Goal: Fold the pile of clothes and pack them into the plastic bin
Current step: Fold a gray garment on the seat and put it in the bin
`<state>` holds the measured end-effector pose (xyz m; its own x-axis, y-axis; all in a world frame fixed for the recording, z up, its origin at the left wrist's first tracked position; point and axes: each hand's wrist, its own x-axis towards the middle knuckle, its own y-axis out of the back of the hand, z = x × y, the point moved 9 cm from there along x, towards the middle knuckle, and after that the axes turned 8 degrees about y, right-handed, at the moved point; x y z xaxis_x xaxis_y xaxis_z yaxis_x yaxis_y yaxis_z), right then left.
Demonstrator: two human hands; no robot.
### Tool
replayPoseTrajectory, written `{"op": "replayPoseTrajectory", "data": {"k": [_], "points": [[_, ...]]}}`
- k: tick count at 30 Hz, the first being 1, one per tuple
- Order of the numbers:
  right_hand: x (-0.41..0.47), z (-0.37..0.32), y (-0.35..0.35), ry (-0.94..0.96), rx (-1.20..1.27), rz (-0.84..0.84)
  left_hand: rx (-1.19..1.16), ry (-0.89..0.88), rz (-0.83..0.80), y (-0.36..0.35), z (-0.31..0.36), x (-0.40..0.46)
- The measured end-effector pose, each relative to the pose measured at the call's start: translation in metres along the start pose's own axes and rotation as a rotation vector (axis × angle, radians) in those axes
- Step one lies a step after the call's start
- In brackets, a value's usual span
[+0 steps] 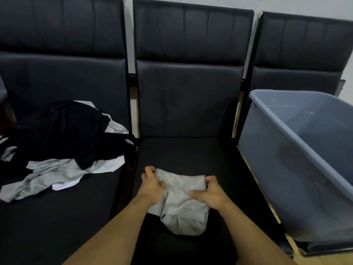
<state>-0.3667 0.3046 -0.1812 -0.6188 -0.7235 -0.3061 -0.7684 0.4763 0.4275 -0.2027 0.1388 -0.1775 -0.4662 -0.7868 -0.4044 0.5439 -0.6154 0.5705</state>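
Currently: gray garment (179, 201) pinched at far corners by left hand (152, 186) and right hand (210, 194) | risk: loose near half unfolds if lifted | bin (298, 150) right of hands, pile (63, 142) left.

Three chairs (187, 92), one bin (298, 153), one clothes pile (63, 142), two hands (152, 186).
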Motion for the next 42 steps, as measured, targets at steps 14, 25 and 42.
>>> {"op": "replayPoseTrajectory", "data": {"k": [14,25,42], "points": [[-0.008,-0.028,-0.049,0.192,-0.854,-0.295,0.726,-0.254,-0.334,-0.064,0.032,-0.037],[-0.012,-0.009,0.002,-0.146,-0.571,0.054,0.36,-0.028,0.244,0.01,0.026,-0.016],[-0.015,-0.006,-0.004,-0.114,-0.493,0.199,0.23,0.153,-0.054,-0.043,0.013,-0.005]]}}
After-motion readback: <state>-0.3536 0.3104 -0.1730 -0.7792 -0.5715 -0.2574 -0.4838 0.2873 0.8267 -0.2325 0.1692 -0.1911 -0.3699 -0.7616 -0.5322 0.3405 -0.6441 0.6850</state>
